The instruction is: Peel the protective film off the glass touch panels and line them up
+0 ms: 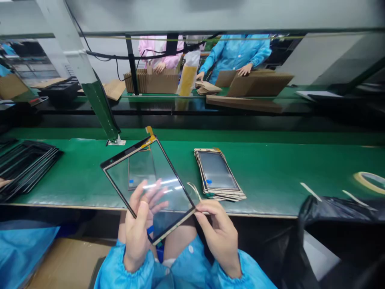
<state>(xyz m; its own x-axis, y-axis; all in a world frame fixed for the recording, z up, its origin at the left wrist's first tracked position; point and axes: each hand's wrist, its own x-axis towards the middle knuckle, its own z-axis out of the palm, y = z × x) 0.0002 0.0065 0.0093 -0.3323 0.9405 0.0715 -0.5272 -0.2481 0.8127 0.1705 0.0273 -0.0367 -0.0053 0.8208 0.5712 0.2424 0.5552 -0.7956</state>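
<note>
Current operation: a glass touch panel [170,178] with a black border and a tan lower edge is held up in both hands, tilted, above the front edge of the green work surface [264,176]; a yellow-tan tab [149,131] projects from its far corner.

Left hand [140,228]: the fingers [152,196] are spread wide across the lower part of the glass, with the hand supporting the panel's left side; whether they lie in front of or behind the glass cannot be told.

Right hand [218,237]: the fingers [207,208] are closed narrowly on the panel's lower right corner, holding it in a pinch.

Adjacent items: a second panel [141,168] lies on the surface and shows through the held glass; a stack of tan-edged panels [216,172] sits just to the right of the held panel, with a thin loose strip [194,190] between them; a pile of black frames [27,168] lies well to the left; a roll of yellow tape [365,181] lies at the far right, near a black plastic bag [325,224].

Beyond the surface: a worker in a blue gown [237,52] and a worker in a pink gown [159,52] each rest a hand on cardboard packing [150,82]; these hands are separate from the two described above.
</note>
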